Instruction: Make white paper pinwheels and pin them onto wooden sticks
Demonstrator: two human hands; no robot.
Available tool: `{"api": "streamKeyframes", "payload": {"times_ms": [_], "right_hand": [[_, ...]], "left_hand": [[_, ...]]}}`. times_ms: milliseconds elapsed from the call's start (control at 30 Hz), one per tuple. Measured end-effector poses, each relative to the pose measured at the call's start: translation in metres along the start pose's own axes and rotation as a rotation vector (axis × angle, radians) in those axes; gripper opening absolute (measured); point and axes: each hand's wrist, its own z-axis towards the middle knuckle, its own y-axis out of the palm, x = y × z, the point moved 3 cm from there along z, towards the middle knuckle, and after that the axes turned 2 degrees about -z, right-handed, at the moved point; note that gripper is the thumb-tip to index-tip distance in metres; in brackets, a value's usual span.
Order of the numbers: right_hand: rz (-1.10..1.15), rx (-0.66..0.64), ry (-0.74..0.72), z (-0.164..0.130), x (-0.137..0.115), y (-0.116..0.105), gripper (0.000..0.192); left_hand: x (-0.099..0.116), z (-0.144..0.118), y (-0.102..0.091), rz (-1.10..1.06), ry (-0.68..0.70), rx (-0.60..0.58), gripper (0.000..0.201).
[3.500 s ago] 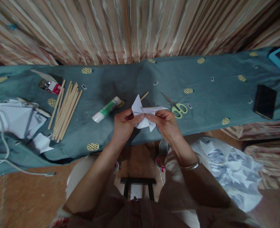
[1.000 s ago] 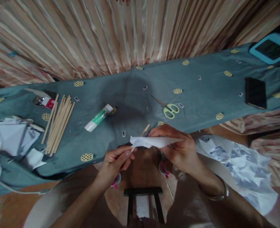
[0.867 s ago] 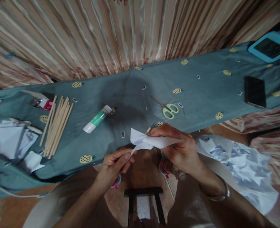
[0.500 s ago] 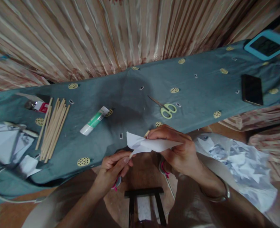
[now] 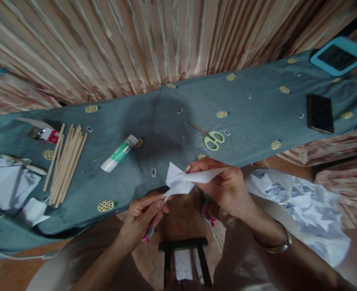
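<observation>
A home: curtain (image 5: 154, 40) behind a cloth-covered craft table (image 5: 251, 121).

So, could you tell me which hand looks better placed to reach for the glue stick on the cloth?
Probably the left hand: it pinches only the thin stick and is nearer the glue stick, while the right hand grips the folded paper.

stick (image 5: 187, 168) mostly hidden (by folded paper (image 5: 181, 182))

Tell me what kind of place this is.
Probably a home craft corner. A low table under a teal cloth holds scissors, a glue stick and a bundle of wooden sticks, with a striped curtain behind. Both hands work a folded white paper on a stick.
</observation>
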Motion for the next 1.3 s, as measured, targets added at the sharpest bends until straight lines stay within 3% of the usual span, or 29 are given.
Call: {"api": "streamKeyframes", "payload": {"times_ms": [100,333,500,667,800,933,1067,1300], "right_hand": [[0.163,0.037,0.165,0.004,0.011,0.003,0.005],[0.448,0.017,0.431,0.014,0.039,0.013,0.023],[0.465,0.006,0.548,0.022,0.058,0.019,0.027],[0.437,-0.049,0.625,0.031,0.059,0.020,0.033],[0.264,-0.145,0.754,0.041,0.052,0.020,0.030],[-0.072,-0.241,0.857,0.052,0.042,0.017,0.018],[-0.429,-0.380,0.825,0.061,0.036,0.017,0.018],[-0.681,-0.505,0.694,0.072,0.030,0.021,0.026]], "left_hand": [[0.002,0.002,0.001,-0.005,0.024,0.001,0.027],[-0.013,0.005,0.004,-0.064,-0.022,0.055,0.038],[-0.024,0.010,0.009,-0.176,-0.059,0.147,0.043],[-0.025,0.007,0.016,-0.319,-0.113,0.127,0.043],[-0.027,0.000,0.016,-0.411,-0.156,0.085,0.041],[-0.034,-0.006,0.017,-0.483,-0.205,0.057,0.045],[-0.038,-0.009,0.018,-0.499,-0.232,0.033,0.049],[-0.045,-0.007,0.024,-0.563,-0.261,0.005,0.051]]}}
